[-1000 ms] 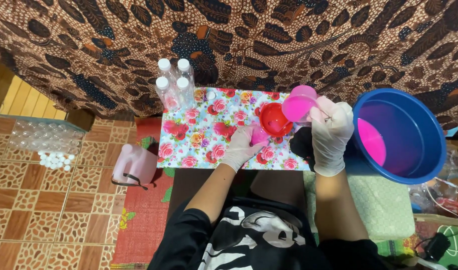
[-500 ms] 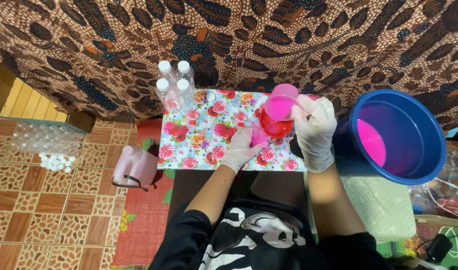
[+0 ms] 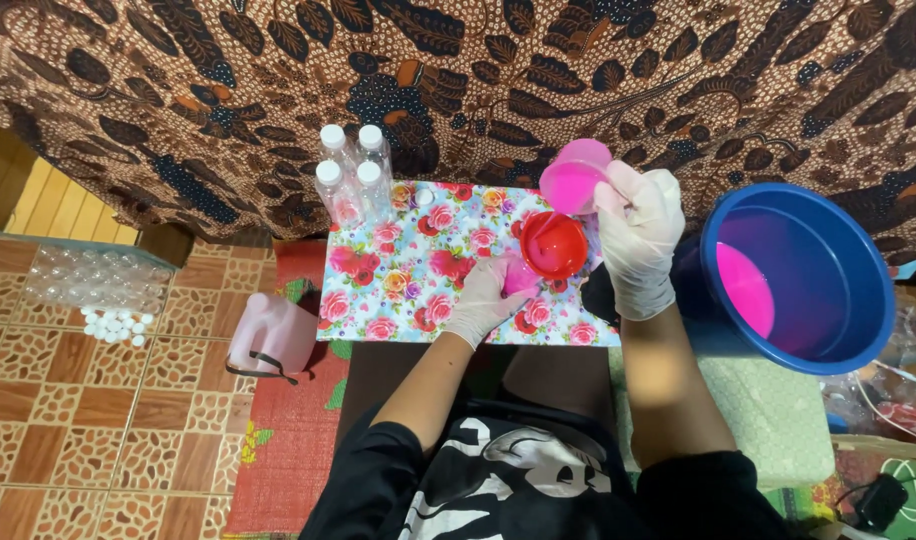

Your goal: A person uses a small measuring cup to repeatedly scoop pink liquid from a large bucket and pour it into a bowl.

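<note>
Gripping a pink cup (image 3: 574, 178) full of pink liquid, the gloved right hand (image 3: 640, 238) has its fingers curled around the cup wall and holds it tilted just above a red funnel (image 3: 554, 244). The gloved left hand (image 3: 486, 298) has its fingers wrapped around a small bottle (image 3: 519, 276) under the funnel, which already shows pink. That bottle stands on the floral board (image 3: 418, 280), near its right end. Four capped clear bottles (image 3: 350, 172) stand at the board's far left corner, apparently filled. A blue basin (image 3: 858, 300) beside the right arm holds more pink liquid. A bag of empty bottles (image 3: 93, 278) on the tiled floor suggests many fills remain.
</note>
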